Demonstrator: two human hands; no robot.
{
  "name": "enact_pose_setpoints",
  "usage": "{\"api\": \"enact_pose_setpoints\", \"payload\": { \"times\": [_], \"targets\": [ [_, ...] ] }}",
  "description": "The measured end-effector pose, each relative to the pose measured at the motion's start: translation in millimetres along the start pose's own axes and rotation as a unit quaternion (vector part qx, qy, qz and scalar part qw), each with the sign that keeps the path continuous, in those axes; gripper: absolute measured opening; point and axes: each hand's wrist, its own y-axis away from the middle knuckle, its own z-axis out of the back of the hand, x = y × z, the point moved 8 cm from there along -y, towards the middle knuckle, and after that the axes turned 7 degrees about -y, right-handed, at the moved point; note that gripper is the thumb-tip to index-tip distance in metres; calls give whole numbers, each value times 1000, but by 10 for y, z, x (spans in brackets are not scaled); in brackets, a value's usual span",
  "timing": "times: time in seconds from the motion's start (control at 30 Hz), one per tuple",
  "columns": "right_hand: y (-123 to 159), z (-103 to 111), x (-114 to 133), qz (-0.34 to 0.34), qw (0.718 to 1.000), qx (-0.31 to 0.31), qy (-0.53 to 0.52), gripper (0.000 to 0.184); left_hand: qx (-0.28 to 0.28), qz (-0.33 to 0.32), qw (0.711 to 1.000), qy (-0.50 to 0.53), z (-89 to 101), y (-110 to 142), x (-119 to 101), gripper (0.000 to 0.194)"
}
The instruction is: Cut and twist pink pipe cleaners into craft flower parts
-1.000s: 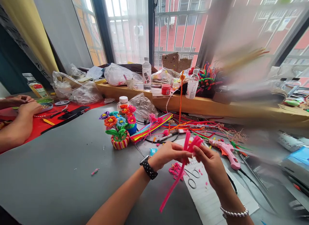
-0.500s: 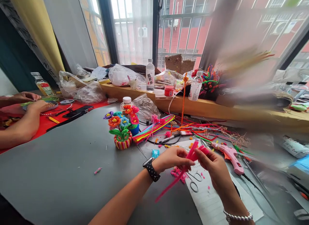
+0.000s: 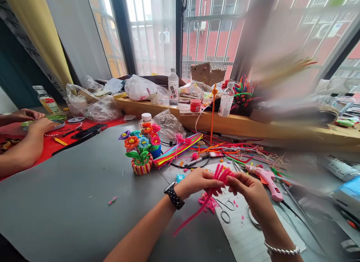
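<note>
Both my hands meet over the grey table and pinch a pink pipe cleaner. My left hand, with a dotted black watch at the wrist, grips it from the left. From the right, my right hand, wearing a silver bracelet, holds its looped upper end. The long free end hangs down and to the left, towards the table. Scissors lie on white paper just under my hands, beside pink scraps.
A small pipe-cleaner flower pot stands ahead, with a bundle of coloured pipe cleaners and a pink glue gun to the right. Bottles and bags crowd the wooden ledge. Another person's hands work on a red mat at the left.
The top of the pink pipe cleaner has been bent into more loops between my fingers. Its free end has swung lower and further left. My hands stay close together.
</note>
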Motion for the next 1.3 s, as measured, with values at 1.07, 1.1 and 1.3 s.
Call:
{"api": "enact_pose_setpoints", "payload": {
  "times": [1.07,1.1,1.3],
  "targets": [
    [0,69,-106,10,981,-99,-164,20,-3,-32,999,29,-78,-29,-52,36],
    [-3,70,-117,4,980,-98,-171,20,-3,-32,999,27,-72,-27,-56,36],
    [-10,134,-128,13,983,-118,-139,24,1,-20,999,38,-49,-10,-35,35]
  ]
}}
